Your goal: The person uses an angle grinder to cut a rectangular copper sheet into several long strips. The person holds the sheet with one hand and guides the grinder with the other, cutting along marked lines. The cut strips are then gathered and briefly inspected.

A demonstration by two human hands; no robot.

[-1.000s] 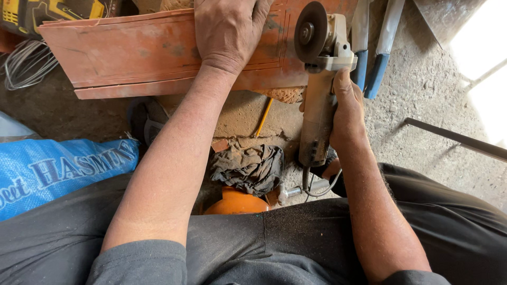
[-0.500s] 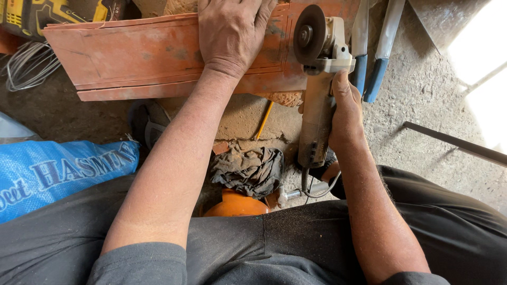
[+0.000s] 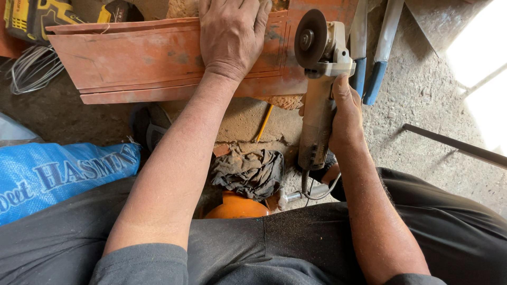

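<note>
Left hand (image 3: 232, 37) flat, fingers spread, pressing red metal panel (image 3: 132, 60). Right hand (image 3: 346, 113) wrapped tight round angle grinder (image 3: 319, 84), disc upright at panel's right end.

The left hand (image 3: 231, 37) lies flat with the palm down and the fingers spread a little, pointing away from the body, and its bare arm stretches out long and almost straight from a grey sleeve. The right hand (image 3: 346, 113) is curled tight in a grip, with the thumb lying up along the top and the other fingers wrapped under where they cannot be seen. The right arm is bare too, bent a bit at the elbow, and it sits close by the right leg.
</note>
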